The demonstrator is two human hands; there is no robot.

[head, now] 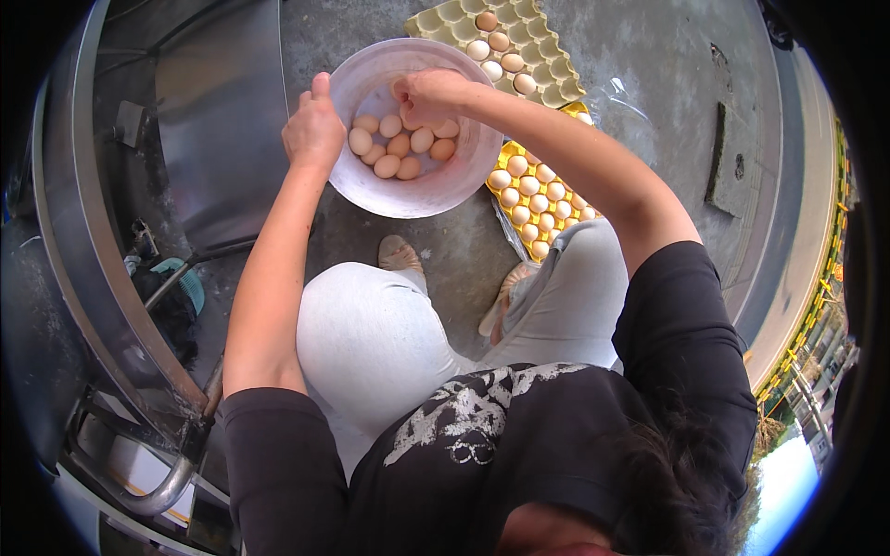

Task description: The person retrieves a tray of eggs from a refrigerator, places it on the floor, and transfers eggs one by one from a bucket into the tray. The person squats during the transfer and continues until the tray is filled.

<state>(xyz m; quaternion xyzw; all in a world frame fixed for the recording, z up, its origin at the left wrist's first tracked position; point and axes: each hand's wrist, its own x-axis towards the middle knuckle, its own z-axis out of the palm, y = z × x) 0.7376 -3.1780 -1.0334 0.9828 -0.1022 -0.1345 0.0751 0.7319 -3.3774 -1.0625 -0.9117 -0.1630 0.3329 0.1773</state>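
Note:
A pale, whitish basin (pixel 379 201) stands tilted on the concrete in front of me, with several brown and cream eggs (pixel 398 145) gathered in its bottom. At its left side, my left hand (pixel 314 128) grips the rim. My right hand (pixel 432 97) reaches down inside the basin, fingers curled, just above the eggs at the far side. Whether an egg is within those fingers is hidden. Behind the basin to the right lies a grey-beige pulp egg tray (pixel 445 24), where several eggs (pixel 512 62) sit among bare cups. Nearer my knee, a yellow egg tray (pixel 498 165) is filled with pale eggs (pixel 529 185).
A metal cabinet or stand with a sheet-metal panel (pixel 219 125) borders the left side. A bent metal tube (pixel 163 486) and a turquoise plastic basket (pixel 188 278) are lower left. Clear plastic film (pixel 622 101) lies right of the trays. A road (pixel 799 229) runs along the far right.

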